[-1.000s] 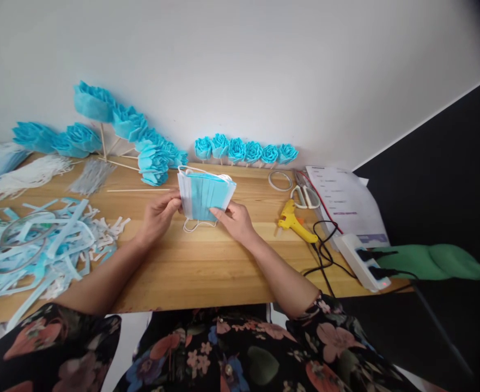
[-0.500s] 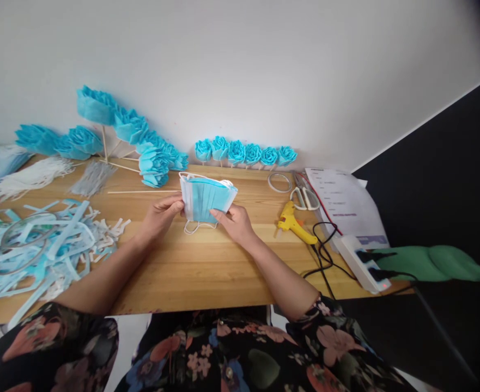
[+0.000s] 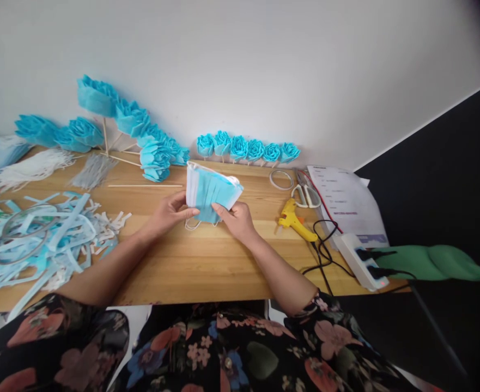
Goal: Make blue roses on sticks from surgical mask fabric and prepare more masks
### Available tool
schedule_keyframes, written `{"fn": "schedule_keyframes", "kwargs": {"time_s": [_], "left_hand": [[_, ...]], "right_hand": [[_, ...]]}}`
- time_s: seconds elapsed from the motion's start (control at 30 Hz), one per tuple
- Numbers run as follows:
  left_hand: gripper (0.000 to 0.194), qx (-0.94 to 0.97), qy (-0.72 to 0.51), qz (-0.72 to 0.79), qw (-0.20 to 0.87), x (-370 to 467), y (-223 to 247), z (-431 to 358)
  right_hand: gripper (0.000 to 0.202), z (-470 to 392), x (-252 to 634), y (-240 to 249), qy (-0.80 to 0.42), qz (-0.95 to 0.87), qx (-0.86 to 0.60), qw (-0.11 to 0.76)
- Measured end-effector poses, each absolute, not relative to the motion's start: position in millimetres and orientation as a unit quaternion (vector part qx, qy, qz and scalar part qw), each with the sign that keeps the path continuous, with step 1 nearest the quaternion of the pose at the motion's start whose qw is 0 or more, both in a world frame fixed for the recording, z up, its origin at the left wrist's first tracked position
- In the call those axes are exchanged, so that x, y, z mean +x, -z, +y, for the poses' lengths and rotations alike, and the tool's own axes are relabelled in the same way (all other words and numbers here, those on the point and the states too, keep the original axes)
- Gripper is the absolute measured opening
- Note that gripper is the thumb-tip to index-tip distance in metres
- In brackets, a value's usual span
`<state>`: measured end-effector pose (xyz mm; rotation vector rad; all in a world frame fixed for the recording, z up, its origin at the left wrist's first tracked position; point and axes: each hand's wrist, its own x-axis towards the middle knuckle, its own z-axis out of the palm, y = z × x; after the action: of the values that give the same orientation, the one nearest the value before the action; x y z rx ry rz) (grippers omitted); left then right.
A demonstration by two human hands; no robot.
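A small stack of blue and white face masks (image 3: 212, 190) is held up over the middle of the wooden table, fanned out a little toward the top. My left hand (image 3: 173, 212) grips its lower left side, thumb across the front. On the lower right, my right hand (image 3: 236, 219) pinches the stack with the thumb on its front face. White ear loops hang below the masks. Left of the stack, a thin wooden stick (image 3: 145, 185) lies on the table.
Blue flowers (image 3: 240, 147) line the wall, larger ones (image 3: 131, 118) at left. Cut strips (image 3: 55, 234) heap at left beside white cords (image 3: 33, 167). At right are a yellow glue gun (image 3: 295, 220), scissors (image 3: 305, 195), a tape roll (image 3: 281, 179) and a power strip (image 3: 362, 262).
My left hand has shifted from the stack's left edge to its lower left, its thumb now on the front. The masks have moved slightly right and tilted.
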<state>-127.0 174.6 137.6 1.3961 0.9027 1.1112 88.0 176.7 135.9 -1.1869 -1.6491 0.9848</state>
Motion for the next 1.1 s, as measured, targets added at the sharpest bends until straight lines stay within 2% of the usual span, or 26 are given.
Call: {"fn": "schedule_keyframes", "kwargs": {"time_s": [0.1, 0.27, 0.43, 0.57, 0.8, 0.97, 1.1], "left_hand": [[0.046, 0.582, -0.433, 0.367, 0.582, -123, -133, 175], [0.041, 0.549, -0.402, 0.356, 0.640, -125, -131, 174], [0.052, 0.449, -0.489, 0.310, 0.680, -126, -133, 174], [0.055, 0.373, -0.527, 0.297, 0.703, -126, -138, 174], [0.052, 0.396, -0.476, 0.314, 0.720, -128, -138, 176], [0.062, 0.445, -0.412, 0.310, 0.732, -125, -133, 174], [0.049, 0.522, -0.378, 0.345, 0.682, -126, -142, 169]], "right_hand": [[0.049, 176, 87, -135, -0.454, -0.604, -0.473, 0.454], [0.040, 183, 84, -132, -0.544, -0.436, -0.470, 0.541], [0.039, 195, 85, -135, -0.587, -0.295, -0.445, 0.609], [0.035, 201, 89, -137, -0.605, -0.220, -0.441, 0.626], [0.035, 200, 88, -133, -0.608, -0.247, -0.434, 0.617], [0.040, 194, 84, -132, -0.583, -0.335, -0.431, 0.602], [0.039, 189, 86, -131, -0.539, -0.415, -0.457, 0.573]]}}
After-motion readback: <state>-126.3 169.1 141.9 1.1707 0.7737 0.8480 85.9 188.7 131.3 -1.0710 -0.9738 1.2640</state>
